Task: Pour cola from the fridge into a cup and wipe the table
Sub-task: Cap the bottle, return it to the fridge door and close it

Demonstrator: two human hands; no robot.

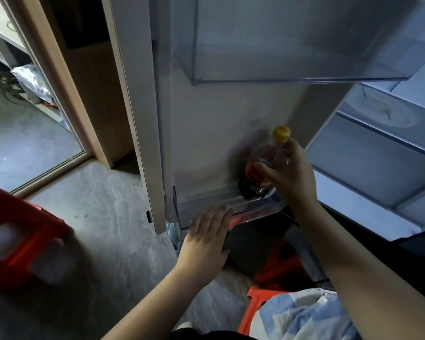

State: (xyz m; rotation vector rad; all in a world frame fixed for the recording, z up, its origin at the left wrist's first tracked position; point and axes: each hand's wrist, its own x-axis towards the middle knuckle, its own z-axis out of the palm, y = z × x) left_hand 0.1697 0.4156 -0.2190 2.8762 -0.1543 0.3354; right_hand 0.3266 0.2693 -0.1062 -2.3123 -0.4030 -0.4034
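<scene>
A cola bottle (258, 168) with a yellow cap, a clear neck and a red label stands in the lowest shelf (206, 207) of the open fridge door (219, 123). My right hand (290, 175) grips the bottle's upper body just below the cap. My left hand (206, 244) lies flat with straight fingers against the front of that lowest door shelf. No cup or table is in view.
An empty clear door shelf (292, 45) hangs above the bottle. The fridge's inner drawers (373, 153) are at the right. A red plastic stool (17, 239) stands at the left on the grey floor, another red stool (258, 305) sits near my legs, and a doorway (35, 133) opens at the far left.
</scene>
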